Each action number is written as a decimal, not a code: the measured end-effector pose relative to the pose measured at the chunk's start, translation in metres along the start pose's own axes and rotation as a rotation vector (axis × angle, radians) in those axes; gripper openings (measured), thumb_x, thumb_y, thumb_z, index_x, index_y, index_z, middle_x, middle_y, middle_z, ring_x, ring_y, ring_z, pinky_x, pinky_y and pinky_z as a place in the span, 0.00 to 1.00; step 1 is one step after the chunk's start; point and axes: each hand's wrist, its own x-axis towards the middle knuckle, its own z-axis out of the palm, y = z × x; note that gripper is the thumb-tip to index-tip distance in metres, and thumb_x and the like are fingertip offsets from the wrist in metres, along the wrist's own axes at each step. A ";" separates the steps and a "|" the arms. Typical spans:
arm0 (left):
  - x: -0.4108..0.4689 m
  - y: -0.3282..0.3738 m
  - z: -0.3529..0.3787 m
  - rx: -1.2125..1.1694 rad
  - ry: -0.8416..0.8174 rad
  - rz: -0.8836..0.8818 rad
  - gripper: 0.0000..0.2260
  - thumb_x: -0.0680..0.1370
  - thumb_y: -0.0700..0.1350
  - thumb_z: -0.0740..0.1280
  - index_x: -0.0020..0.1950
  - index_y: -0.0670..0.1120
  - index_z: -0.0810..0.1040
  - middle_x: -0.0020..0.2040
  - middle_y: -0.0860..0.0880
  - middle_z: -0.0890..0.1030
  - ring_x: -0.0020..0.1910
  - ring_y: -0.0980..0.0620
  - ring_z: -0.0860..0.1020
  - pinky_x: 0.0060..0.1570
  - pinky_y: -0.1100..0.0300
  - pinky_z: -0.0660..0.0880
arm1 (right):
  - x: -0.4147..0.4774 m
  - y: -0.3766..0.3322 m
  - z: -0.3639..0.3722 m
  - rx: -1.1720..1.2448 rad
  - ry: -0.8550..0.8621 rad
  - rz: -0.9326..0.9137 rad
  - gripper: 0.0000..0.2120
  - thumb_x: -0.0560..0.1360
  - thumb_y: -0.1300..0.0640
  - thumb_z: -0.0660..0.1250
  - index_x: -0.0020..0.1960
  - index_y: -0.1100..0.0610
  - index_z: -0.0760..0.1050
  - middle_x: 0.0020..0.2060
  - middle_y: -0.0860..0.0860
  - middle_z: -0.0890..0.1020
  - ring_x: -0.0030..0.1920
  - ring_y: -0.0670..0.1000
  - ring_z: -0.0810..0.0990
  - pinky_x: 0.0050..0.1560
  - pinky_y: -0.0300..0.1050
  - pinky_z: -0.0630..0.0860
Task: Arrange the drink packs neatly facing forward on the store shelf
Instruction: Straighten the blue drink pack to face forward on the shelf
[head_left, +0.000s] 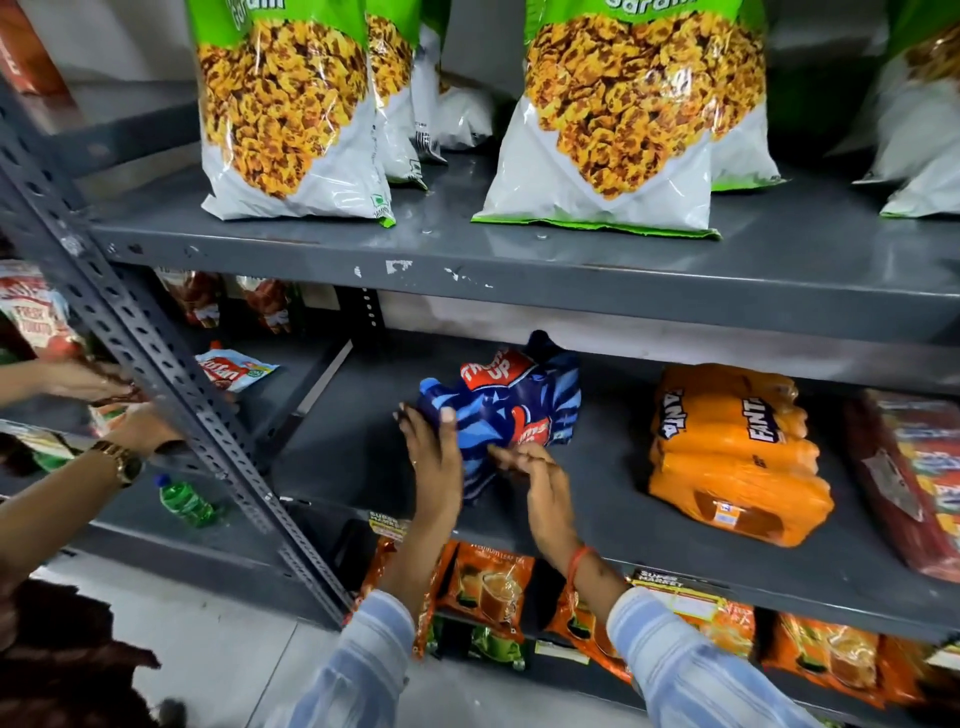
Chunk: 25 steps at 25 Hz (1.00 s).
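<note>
A blue Thums Up drink pack (511, 410) lies crumpled and tilted on the grey middle shelf (363, 457). My left hand (434, 457) grips its left edge, thumb over the front of the pack. My right hand (540, 483) touches its lower front edge with fingers bent; whether it grips is unclear. To the right lies an orange Fanta pack stack (732, 457) on its side, apart from both hands. Further right sits a red multicolour pack (914, 478), partly cut off by the frame edge.
Large snack bags (291, 114) stand on the upper shelf. Tea packs (488, 587) fill the lower shelf. A slotted grey upright (156, 364) runs diagonally at left. Another person's hands (119, 410) work on the neighbouring shelf, near a green bottle (184, 499).
</note>
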 end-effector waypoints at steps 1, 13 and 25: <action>-0.010 0.002 0.006 0.057 0.022 0.039 0.41 0.75 0.64 0.59 0.77 0.49 0.39 0.79 0.46 0.40 0.78 0.48 0.41 0.75 0.49 0.47 | 0.006 -0.003 -0.006 -0.017 0.115 -0.049 0.16 0.75 0.59 0.52 0.47 0.60 0.79 0.45 0.51 0.82 0.47 0.41 0.80 0.49 0.31 0.75; 0.016 -0.002 -0.037 0.252 0.062 0.158 0.26 0.74 0.46 0.71 0.69 0.41 0.70 0.63 0.40 0.79 0.61 0.44 0.78 0.52 0.61 0.74 | 0.065 -0.012 -0.058 0.047 0.186 0.450 0.27 0.79 0.46 0.55 0.66 0.67 0.70 0.58 0.64 0.80 0.57 0.60 0.81 0.48 0.47 0.79; -0.015 -0.006 -0.062 0.148 -0.134 0.157 0.25 0.76 0.43 0.67 0.72 0.43 0.66 0.66 0.43 0.76 0.65 0.48 0.75 0.56 0.65 0.75 | 0.020 0.000 -0.023 0.227 0.426 0.311 0.19 0.77 0.40 0.53 0.54 0.50 0.75 0.52 0.56 0.83 0.50 0.55 0.83 0.51 0.53 0.81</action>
